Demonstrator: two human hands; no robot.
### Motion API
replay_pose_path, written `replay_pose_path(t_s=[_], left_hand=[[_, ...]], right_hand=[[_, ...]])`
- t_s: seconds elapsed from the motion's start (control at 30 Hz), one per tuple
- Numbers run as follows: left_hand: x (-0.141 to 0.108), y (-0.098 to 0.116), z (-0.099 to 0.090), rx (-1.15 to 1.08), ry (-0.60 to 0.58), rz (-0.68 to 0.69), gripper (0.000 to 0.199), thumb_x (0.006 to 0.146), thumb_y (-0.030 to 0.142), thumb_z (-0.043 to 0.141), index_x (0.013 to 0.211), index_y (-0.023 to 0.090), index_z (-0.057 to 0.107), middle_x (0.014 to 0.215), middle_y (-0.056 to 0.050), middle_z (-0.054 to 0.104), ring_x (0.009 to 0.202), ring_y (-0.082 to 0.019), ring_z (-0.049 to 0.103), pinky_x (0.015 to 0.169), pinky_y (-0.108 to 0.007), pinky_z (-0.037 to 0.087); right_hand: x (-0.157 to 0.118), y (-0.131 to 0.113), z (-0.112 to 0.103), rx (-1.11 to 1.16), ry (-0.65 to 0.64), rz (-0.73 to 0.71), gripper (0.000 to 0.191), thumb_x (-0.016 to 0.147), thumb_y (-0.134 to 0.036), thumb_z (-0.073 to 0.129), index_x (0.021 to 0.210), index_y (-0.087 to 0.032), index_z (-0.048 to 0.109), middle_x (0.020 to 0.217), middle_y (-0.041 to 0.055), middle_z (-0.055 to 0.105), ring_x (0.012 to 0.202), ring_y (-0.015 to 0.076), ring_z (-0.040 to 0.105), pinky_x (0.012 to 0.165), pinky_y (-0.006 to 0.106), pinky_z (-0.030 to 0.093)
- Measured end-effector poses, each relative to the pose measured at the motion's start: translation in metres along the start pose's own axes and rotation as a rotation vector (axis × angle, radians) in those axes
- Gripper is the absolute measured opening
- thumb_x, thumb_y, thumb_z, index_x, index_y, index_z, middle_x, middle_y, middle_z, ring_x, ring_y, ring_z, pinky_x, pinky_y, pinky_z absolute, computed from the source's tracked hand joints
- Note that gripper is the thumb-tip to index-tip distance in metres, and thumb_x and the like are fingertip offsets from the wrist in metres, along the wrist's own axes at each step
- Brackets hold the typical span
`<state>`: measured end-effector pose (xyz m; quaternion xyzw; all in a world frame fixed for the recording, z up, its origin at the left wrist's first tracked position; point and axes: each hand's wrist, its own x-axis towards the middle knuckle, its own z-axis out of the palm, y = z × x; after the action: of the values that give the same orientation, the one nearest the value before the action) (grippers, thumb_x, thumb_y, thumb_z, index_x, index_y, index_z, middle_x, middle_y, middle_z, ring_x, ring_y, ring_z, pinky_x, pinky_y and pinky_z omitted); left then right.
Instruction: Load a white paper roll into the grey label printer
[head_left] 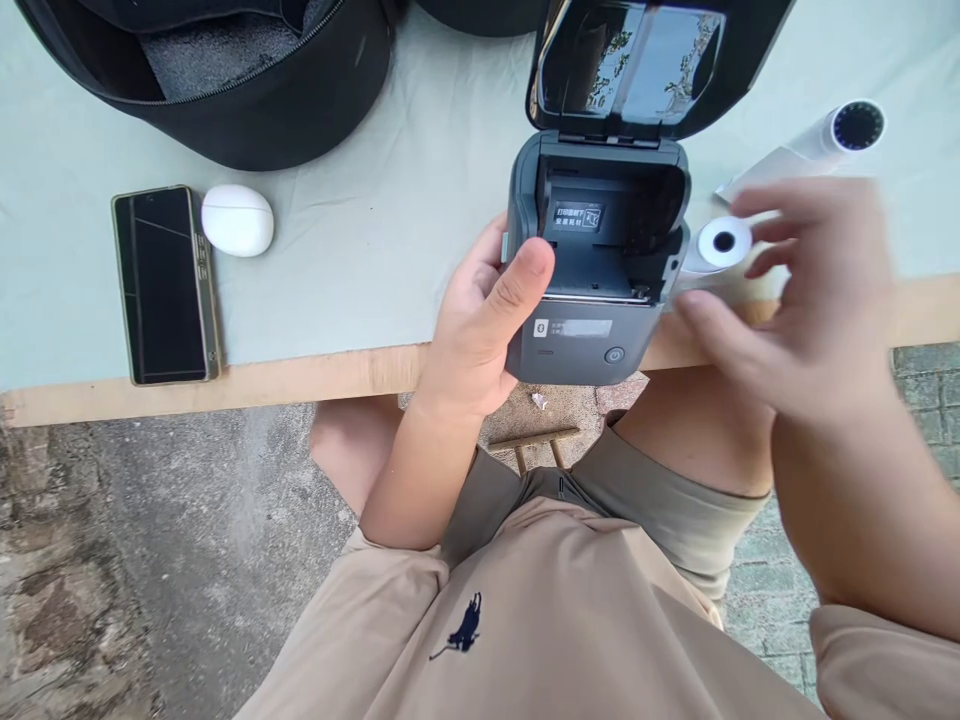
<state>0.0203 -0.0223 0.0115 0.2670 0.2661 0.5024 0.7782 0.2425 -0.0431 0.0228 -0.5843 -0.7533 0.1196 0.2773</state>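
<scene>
My left hand (487, 320) grips a dark grey portable label printer (577, 335) by its left side, thumb on the front edge. The printer's lid (645, 125) is swung up, and its paper compartment (592, 265) shows no roll inside. To the right of the printer, my right hand (810, 290) is blurred by motion, with thumb and fingers apart and nothing visible in its grasp. Close to those fingertips is a small white paper roll (739, 243), partly hidden by the printer. Behind it lies a longer white roll (817, 145) with a black core end.
A phone (165, 290) and a white rounded case (238, 220) lie on the left of the cloth-covered table (337, 260). An unzipped black bag (300, 115) stands at the back left. The table's wooden front edge (300, 380) runs above my legs.
</scene>
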Motion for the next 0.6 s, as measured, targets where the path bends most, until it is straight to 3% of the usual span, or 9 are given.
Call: replay_pose_path(t_s=[0.1,0.2,0.3,0.37,0.47,0.53,0.6], left_hand=[[-0.001,0.000,0.005,-0.009,0.034,0.019,0.020,0.091,0.037,0.053,0.105,0.025,0.060,0.109,-0.004,0.068,0.131,-0.027,0.053,0.104,-0.042,0.050],[-0.001,0.000,0.010,-0.027,0.107,0.033,0.016,0.092,0.034,0.051,0.100,0.024,0.061,0.110,-0.003,0.068,0.129,-0.026,0.055,0.101,-0.041,0.052],[-0.002,0.000,0.014,-0.028,0.105,0.025,0.019,0.092,0.034,0.050,0.102,0.024,0.062,0.114,-0.004,0.067,0.129,-0.024,0.056,0.100,-0.038,0.052],[-0.002,-0.001,0.015,-0.034,0.113,0.030,0.022,0.093,0.034,0.048,0.105,0.023,0.062,0.117,-0.004,0.067,0.127,-0.023,0.058,0.101,-0.038,0.052],[-0.001,-0.002,0.011,-0.050,0.106,0.043,0.024,0.092,0.037,0.051,0.108,0.024,0.062,0.118,-0.004,0.067,0.126,-0.024,0.058,0.104,-0.039,0.051],[0.000,-0.001,0.006,-0.046,0.049,0.038,0.025,0.089,0.040,0.056,0.107,0.026,0.063,0.117,-0.003,0.068,0.130,-0.026,0.054,0.105,-0.040,0.051],[0.001,0.000,0.003,-0.021,-0.002,0.014,0.025,0.086,0.042,0.060,0.107,0.028,0.063,0.117,-0.002,0.068,0.135,-0.028,0.048,0.105,-0.039,0.051]], right_hand=[[0.007,-0.007,0.014,-0.111,-0.032,-0.096,0.044,0.086,-0.035,0.057,0.128,-0.027,0.050,0.111,0.0074,0.058,0.113,0.0237,0.056,0.096,0.050,0.050],[0.011,-0.009,0.020,0.055,0.036,-0.062,0.049,0.085,-0.031,0.059,0.132,-0.033,0.046,0.112,0.0034,0.058,0.109,0.0189,0.058,0.098,0.045,0.050],[0.012,-0.013,0.017,0.512,0.146,0.134,0.055,0.079,-0.026,0.067,0.127,-0.039,0.045,0.109,-0.0013,0.060,0.095,0.0116,0.062,0.081,0.033,0.055],[0.013,-0.018,0.011,0.792,0.171,0.386,0.038,0.076,-0.022,0.067,0.110,-0.032,0.055,0.100,-0.0031,0.063,0.082,0.0081,0.064,0.067,0.025,0.055],[0.016,-0.023,0.003,1.006,0.012,0.710,0.022,0.075,-0.029,0.064,0.095,-0.023,0.062,0.100,0.0007,0.066,0.078,0.0108,0.066,0.058,0.024,0.058],[0.017,-0.025,-0.001,1.049,-0.078,0.759,0.031,0.071,-0.042,0.069,0.093,-0.022,0.065,0.099,0.0034,0.067,0.078,0.0137,0.067,0.055,0.026,0.059],[0.016,-0.030,-0.003,1.042,-0.041,0.711,0.038,0.065,-0.046,0.077,0.092,-0.022,0.066,0.097,0.0029,0.066,0.078,0.0138,0.067,0.052,0.024,0.057]])
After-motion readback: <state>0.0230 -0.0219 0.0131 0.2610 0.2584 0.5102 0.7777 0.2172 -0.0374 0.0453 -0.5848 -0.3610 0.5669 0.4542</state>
